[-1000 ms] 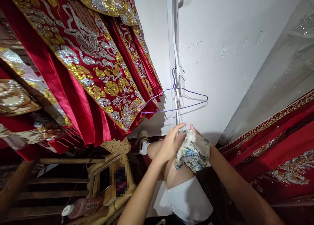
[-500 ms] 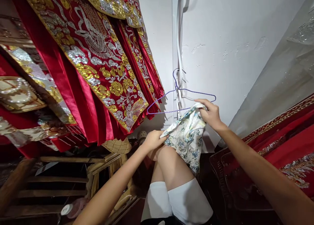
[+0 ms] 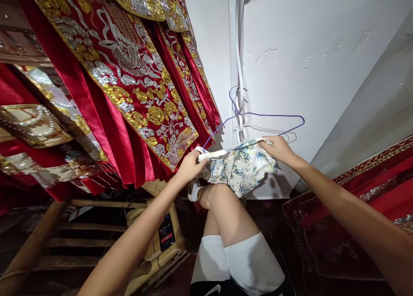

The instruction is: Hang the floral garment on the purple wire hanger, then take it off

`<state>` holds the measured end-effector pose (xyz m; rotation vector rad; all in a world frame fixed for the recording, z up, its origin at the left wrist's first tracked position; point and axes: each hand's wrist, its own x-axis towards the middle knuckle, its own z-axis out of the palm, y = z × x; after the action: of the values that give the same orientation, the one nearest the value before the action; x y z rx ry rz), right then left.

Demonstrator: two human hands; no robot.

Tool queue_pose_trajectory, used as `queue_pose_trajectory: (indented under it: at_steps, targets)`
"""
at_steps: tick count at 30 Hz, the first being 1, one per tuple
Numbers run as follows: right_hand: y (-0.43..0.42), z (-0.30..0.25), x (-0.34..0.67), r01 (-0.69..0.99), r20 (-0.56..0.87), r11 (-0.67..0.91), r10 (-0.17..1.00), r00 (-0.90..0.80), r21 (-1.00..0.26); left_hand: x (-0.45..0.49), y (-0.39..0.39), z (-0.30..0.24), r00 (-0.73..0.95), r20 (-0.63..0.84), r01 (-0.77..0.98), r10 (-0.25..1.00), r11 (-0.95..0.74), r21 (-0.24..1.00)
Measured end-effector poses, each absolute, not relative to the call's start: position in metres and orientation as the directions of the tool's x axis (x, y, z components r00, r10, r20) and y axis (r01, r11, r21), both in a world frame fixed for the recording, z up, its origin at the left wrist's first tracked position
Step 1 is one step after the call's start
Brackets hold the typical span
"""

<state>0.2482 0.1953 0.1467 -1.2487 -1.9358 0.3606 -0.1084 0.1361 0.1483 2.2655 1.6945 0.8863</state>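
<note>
Our hands pinch the upper edge of one floral-print garment (image 3: 241, 169), the left hand (image 3: 189, 164) at its nine o'clock end, the right hand (image 3: 280, 150) near two o'clock. It hangs between them, just above our two bare knees. We judge it light, soft and limp, hard to tear, apt to bunch; the banded edge, taken at both ends, looks the best hold. At twelve o'clock is one purple wire hanger (image 3: 269, 115), its left end meeting the band; whether it goes inside, we cannot tell. One white strap (image 3: 239, 59) rises behind it. Farther out, one sequinned red panel (image 3: 155, 115) hangs at ten o'clock, and one phone (image 3: 166, 233) lies on bamboo furniture (image 3: 84, 243) at eight.
</note>
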Motion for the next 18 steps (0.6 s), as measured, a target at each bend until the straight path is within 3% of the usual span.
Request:
queue_pose_trajectory:
  at_steps: [4,9,15,18]
  targets:
    - [0.191,0.151,0.241,0.526,0.453,0.490,0.867,-0.209,-0.695,-0.091,0.162,0.169,0.105,0.427,0.719,0.898,-0.365,0.592]
    - [0.179,0.145,0.239,0.504,0.418,0.498,0.867,-0.271,-0.706,-0.075,0.189,0.191,0.221,0.530,0.448,0.819,-0.568,0.691]
    - [0.182,0.168,0.279,0.594,0.559,0.385,0.818,0.134,-0.706,-0.081,0.190,0.213,0.249,0.409,0.470,0.878,-0.479,0.741]
    - [0.194,0.192,0.298,0.657,0.466,0.272,0.875,0.136,-0.703,-0.084,0.194,0.222,0.292,0.406,0.529,0.866,-0.500,0.686]
